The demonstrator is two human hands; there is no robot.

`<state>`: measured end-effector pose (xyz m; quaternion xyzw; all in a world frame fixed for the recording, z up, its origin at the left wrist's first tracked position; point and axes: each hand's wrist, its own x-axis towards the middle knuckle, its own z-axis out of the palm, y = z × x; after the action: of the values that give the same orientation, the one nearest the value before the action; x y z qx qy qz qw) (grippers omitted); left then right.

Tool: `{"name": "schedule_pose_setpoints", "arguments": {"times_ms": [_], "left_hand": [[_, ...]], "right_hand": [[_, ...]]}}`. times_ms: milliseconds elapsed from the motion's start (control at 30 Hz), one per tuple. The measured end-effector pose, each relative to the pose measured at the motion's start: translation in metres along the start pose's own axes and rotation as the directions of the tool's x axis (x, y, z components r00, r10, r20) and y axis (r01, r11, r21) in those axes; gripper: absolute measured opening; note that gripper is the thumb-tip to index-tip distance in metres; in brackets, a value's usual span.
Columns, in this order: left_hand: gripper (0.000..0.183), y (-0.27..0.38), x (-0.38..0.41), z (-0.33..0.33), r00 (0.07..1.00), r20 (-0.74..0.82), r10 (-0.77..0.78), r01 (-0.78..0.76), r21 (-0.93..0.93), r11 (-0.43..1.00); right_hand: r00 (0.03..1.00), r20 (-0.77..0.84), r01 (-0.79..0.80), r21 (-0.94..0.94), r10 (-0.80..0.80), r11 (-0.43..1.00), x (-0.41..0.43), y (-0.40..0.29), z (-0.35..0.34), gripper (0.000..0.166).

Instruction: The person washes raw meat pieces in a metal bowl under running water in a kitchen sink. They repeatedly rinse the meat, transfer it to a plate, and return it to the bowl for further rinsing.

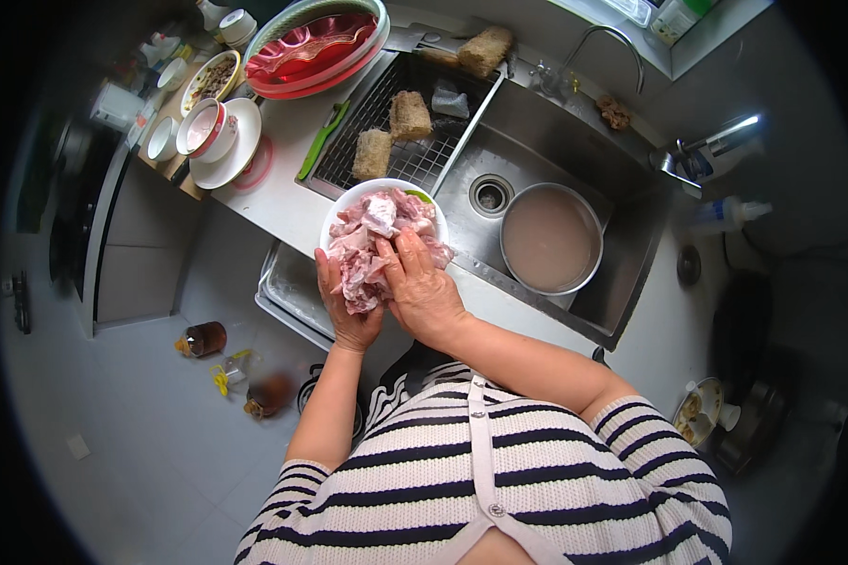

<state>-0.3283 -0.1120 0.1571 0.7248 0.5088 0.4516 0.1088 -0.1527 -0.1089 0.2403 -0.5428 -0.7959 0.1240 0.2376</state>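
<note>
A white bowl (331, 224) heaped with pieces of raw meat (357, 247) sits at the counter's front edge, left of the sink. My left hand (350, 314) cups the near left side of the heap, and meat covers part of its palm. Over the near right side lies my right hand (424, 289), its fingertips pressed on the meat. Between them, the hands hold a clump of meat at the bowl's near rim. A bit of green (418, 196) shows at the bowl's far right. The contact between my left hand and the bowl is hidden.
In the steel sink (565, 120), a round metal basin (599, 247) of cloudy pinkish water stands beside the drain (492, 195). Loofah pieces (410, 115) rest on a black wire rack (424, 159), near a green-handled tool (323, 141). Stacked dishes (244, 134) crowd the left; bottles (205, 339) are on the floor.
</note>
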Motion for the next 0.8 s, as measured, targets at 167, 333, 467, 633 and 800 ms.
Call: {"name": "schedule_pose_setpoints", "arguments": {"times_ms": [167, 333, 467, 633, 800], "left_hand": [[0.106, 0.011, -0.001, 0.000, 0.997, -0.050, -0.051, 0.042, -0.161, 0.986], [0.117, 0.033, 0.018, 0.006, 0.992, -0.105, 0.072, -0.085, -0.135, 0.987], [0.104, 0.030, 0.023, 0.009, 1.000, -0.019, -0.023, 0.021, -0.063, 0.998], [0.108, 0.026, 0.019, 0.013, 0.976, 0.034, -0.215, 0.216, -0.290, 0.932], [0.101, 0.030, 0.023, 0.005, 0.980, 0.083, -0.178, 0.192, -0.215, 0.957]], "right_hand": [[1.000, 0.021, 0.019, 0.081, -0.020, 0.997, 0.004, 0.008, -0.025, 0.074], [0.994, 0.103, -0.040, 0.140, 0.026, 0.989, 0.001, 0.025, -0.025, 0.078], [0.999, 0.021, 0.030, 0.151, -0.034, 0.988, -0.003, 0.035, -0.008, 0.079], [0.982, 0.180, -0.007, 0.329, -0.055, 0.944, -0.015, 0.056, -0.041, 0.075], [0.969, 0.028, -0.230, 0.460, 0.245, 0.857, -0.060, 0.117, -0.071, 0.046]]}}
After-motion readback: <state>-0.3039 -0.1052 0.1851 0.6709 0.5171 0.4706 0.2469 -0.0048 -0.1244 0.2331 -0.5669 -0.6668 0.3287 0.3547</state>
